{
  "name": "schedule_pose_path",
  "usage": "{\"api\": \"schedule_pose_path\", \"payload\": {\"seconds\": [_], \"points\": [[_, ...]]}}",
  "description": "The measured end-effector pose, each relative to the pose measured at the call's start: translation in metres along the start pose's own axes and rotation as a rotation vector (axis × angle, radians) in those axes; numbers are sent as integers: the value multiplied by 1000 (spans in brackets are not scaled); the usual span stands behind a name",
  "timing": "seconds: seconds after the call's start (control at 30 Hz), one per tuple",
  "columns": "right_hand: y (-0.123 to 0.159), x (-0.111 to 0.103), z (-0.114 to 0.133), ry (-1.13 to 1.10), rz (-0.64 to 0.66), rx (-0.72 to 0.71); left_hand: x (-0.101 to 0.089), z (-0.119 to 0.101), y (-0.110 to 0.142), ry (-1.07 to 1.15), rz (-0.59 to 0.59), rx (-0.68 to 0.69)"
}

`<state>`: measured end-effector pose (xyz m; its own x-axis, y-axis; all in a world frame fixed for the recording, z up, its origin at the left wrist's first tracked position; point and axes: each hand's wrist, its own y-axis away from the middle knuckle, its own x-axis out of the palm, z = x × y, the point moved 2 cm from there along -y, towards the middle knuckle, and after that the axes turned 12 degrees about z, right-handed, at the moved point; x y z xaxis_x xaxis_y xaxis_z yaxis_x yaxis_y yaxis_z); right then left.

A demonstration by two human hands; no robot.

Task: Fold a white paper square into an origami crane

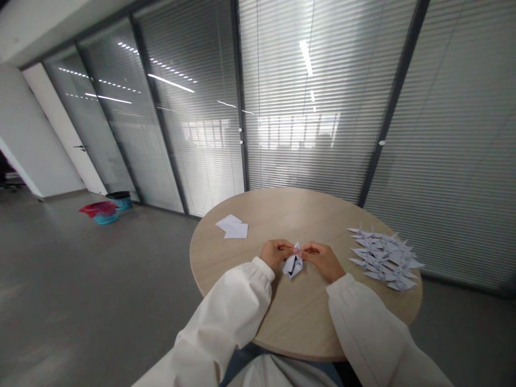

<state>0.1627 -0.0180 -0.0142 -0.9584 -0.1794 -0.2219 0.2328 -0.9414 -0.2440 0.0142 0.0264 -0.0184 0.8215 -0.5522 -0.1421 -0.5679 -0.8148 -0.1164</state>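
Between my two hands, a partly folded white paper [293,266] stands near the middle of the round table, its narrow tip pointing away from me. My left hand [276,252] pinches its left side, with thumb and fingers closed on the upper part. From the other side my right hand [322,259] grips the same paper, fingertips almost meeting those of the left. Dark gaps show between the folds of its lower half. Over to the right lies a cluster of folded paper cranes [385,258]. A few flat white paper sheets [234,227] overlap at the left.
The round wooden table [298,209] is close to a glass partition with blinds [306,97]. On the grey floor at left stand a blue basket with a red liner [104,214] and another with a black liner [121,200]. A white door [66,129] is farther back.
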Motion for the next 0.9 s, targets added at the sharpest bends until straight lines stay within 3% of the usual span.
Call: {"api": "schedule_pose_path", "payload": {"seconds": [0.23, 0.63, 0.9], "points": [[0, -3, 1, -24, -89, -19, 3, -3, 3, -85, 1, 23], [2, -1, 8, 146, -79, -50, 7, -6, 6, -152, 158, -59], [1, -2, 4, 182, -77, -76, 9, -13, 9, -101, 169, -125]]}}
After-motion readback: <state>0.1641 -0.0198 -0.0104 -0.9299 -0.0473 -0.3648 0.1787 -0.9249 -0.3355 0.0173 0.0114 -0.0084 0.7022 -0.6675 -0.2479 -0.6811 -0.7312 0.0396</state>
